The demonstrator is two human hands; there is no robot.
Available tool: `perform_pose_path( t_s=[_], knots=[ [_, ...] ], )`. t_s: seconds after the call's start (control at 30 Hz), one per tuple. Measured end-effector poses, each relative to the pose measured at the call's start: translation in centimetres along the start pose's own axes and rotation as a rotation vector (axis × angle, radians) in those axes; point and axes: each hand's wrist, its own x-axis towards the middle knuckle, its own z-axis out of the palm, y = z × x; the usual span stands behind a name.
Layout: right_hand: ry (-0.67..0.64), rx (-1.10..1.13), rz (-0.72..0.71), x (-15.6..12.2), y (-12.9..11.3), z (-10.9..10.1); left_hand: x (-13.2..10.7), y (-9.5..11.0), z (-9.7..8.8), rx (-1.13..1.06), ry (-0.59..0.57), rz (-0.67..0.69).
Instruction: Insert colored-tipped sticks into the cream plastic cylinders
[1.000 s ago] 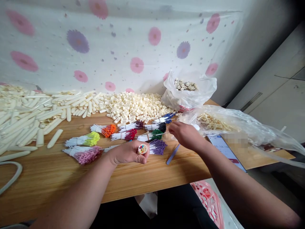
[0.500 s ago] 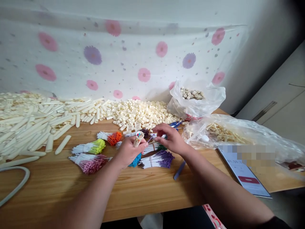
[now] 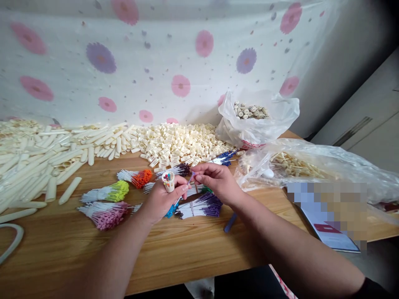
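My left hand point(image 3: 162, 201) is closed around a cream plastic pen barrel point(image 3: 169, 185), held upright, with several coloured ends showing in its mouth. Between the thumb and fingers of my right hand point(image 3: 216, 180) is a thin pen refill with a purple end point(image 3: 191, 177), just right of the barrel. The refill's lower part runs towards my left thumb. Below and around the hands lie bundles of white refills with coloured ends: purple point(image 3: 202, 206), blue point(image 3: 170, 211), pink point(image 3: 107, 215), yellow point(image 3: 109, 191), orange point(image 3: 139, 178) and dark brown point(image 3: 181, 169). My hands partly hide the green and blue ones.
Slotted cream plastic pieces point(image 3: 183, 143) are heaped at the back, with long cream tubes point(image 3: 40, 174) at left. Plastic bags point(image 3: 258, 131) of parts stand back right. A phone point(image 3: 330, 232) lies at right, a purple strip point(image 3: 230, 223) near my right forearm. A white hoop point(image 3: 17, 241) is far left.
The view has shifted a little. My right hand has brought the purple-ended refill closer to my left hand, and the refill is now more upright beside the barrel.
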Motion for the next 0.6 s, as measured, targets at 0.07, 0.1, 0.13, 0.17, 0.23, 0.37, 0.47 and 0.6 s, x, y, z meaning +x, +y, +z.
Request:
perform_pose_path(
  t_s=[0.07,0.1,0.13,0.17,0.23,0.37,0.47,0.6],
  knots=[
    [0.023,0.024,0.026,-0.1,0.0,0.2,0.0,-0.3,-0.1,-0.015,-0.029,0.004],
    [0.019,0.018,0.026,-0.2,-0.1,0.3,-0.1,-0.4,-0.2,-0.032,-0.043,0.002],
    [0.002,0.006,0.018,-0.3,-0.2,0.3,-0.1,-0.6,-0.3,-0.055,-0.059,0.000],
    [-0.024,-0.009,0.002,-0.3,-0.2,0.3,-0.2,-0.7,-0.3,-0.078,-0.079,-0.001],
    [-0.085,-0.059,-0.059,-0.4,-0.4,0.3,-0.3,-0.9,-0.4,-0.100,-0.132,-0.004],
    [-0.090,-0.327,-0.288,-0.6,-1.1,0.0,0.0,-1.0,-0.4,0.015,-0.101,0.045],
    [0.047,-0.472,-0.487,-1.3,-2.6,0.0,0.5,-1.0,-0.5,0.170,0.152,0.128],
    [0.282,-0.432,-0.797,-3.1,-5.1,0.7,0.8,-1.2,-0.5,0.292,0.325,0.238]
  ],
)
